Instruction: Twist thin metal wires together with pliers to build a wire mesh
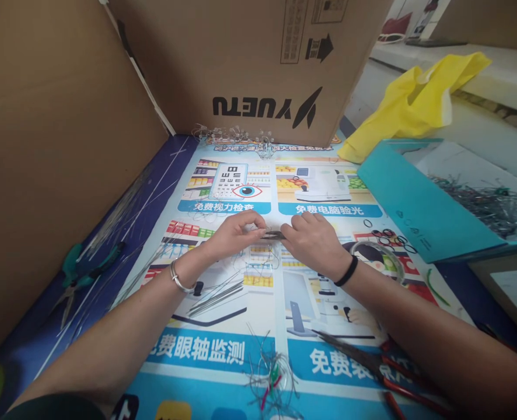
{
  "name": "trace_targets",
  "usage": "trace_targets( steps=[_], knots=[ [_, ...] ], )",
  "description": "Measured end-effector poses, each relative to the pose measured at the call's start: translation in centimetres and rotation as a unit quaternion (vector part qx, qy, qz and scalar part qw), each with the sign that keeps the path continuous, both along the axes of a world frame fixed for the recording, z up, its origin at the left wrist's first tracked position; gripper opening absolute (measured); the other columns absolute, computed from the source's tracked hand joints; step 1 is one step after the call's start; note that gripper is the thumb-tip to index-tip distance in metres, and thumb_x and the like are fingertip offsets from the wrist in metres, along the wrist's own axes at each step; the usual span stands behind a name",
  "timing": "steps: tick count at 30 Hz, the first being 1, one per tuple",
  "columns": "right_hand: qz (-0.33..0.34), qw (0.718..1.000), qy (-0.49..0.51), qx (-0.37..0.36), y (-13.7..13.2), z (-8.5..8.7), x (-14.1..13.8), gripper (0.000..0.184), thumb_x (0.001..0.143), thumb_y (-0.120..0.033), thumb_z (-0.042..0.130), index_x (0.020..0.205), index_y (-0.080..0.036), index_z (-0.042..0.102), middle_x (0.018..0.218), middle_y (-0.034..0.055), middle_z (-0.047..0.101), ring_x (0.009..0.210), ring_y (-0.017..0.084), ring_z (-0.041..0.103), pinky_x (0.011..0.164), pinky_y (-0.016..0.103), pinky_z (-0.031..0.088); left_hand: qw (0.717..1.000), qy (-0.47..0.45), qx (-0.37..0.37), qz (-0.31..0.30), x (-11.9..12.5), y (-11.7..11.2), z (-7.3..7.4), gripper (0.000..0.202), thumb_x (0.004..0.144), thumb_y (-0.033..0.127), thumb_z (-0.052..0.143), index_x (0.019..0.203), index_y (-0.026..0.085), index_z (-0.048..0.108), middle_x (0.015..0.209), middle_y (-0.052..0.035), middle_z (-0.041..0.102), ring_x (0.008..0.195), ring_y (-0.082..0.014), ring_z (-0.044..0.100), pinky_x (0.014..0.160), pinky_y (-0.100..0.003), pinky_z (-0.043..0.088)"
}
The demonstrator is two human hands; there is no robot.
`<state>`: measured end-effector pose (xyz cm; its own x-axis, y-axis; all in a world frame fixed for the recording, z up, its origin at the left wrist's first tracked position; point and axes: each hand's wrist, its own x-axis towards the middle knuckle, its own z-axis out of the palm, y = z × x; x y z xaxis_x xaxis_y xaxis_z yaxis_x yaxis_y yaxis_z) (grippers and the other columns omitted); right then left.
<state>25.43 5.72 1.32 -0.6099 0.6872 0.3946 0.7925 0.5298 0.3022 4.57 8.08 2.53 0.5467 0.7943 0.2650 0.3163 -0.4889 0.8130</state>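
My left hand (236,231) and right hand (314,238) pinch one wire piece (273,235); a slip could lose it among loose wires (268,368).

Left hand (236,233) bare, 1 silver bangle (178,279); right hand (313,242) bare, 1 black wristband (346,272).

Pinching a thin dark metal piece (272,235) between left hand (234,231) and right hand (314,242), just above a printed poster (223,350). Working near straight wires (217,297), black rings (392,238) and a teal box (416,204), with red-handled pliers (390,373) lying beside the right forearm.
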Motion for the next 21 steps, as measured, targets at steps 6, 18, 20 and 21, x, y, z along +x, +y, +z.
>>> trace_targets(
  steps=[6, 18, 20, 21],
  knots=[
    [-0.007, 1.0, -0.001, -0.018, -0.18, 0.01, -0.13, 0.017, 0.083, -0.025, 0.048, 0.073, -0.017, 0.06, 0.07, 0.0068, 0.055, 0.071, 0.019, 0.043, 0.063, 0.032, 0.017, 0.986, 0.04, 0.162, 0.011, -0.23, 0.06, 0.12, 0.006, 0.08, 0.015, 0.053, 0.079, 0.019, 0.057, 0.088, -0.003, 0.059, 0.09, -0.0157, 0.053, 0.085, -0.033, 0.041],
    [-0.023, 0.998, 0.0, -0.053, -0.14, -0.26, -0.17, 0.021, 0.085, -0.028, 0.047, 0.074, -0.017, 0.061, 0.072, 0.0071, 0.056, 0.071, 0.02, 0.046, 0.062, 0.032, 0.017, 0.911, 0.191, 0.357, 0.082, 0.1, -0.62, 0.62, 0.016, 0.083, 0.017, 0.052, 0.074, 0.02, 0.064, 0.08, -0.0027, 0.057, 0.08, -0.0169, 0.048, 0.075, -0.034, 0.032],
    [-0.026, 0.998, 0.002, -0.057, -0.14, -0.23, -0.22, 0.02, 0.085, -0.028, 0.047, 0.075, -0.017, 0.061, 0.072, 0.0075, 0.057, 0.072, 0.02, 0.047, 0.061, 0.032, 0.017, 0.902, 0.209, 0.365, 0.101, 0.19, -0.78, 0.72, 0.017, 0.084, 0.019, 0.052, 0.073, 0.021, 0.064, 0.08, -0.0032, 0.058, 0.079, -0.0175, 0.048, 0.073, -0.034, 0.032],
    [-0.027, 0.998, 0.002, -0.058, -0.15, -0.21, -0.24, 0.02, 0.084, -0.027, 0.047, 0.075, -0.017, 0.061, 0.072, 0.0075, 0.057, 0.072, 0.02, 0.047, 0.061, 0.033, 0.017, 0.897, 0.22, 0.368, 0.106, 0.25, -0.88, 0.78, 0.017, 0.084, 0.019, 0.052, 0.073, 0.021, 0.064, 0.08, -0.0033, 0.058, 0.078, -0.0176, 0.048, 0.071, -0.034, 0.031]
  ],
)
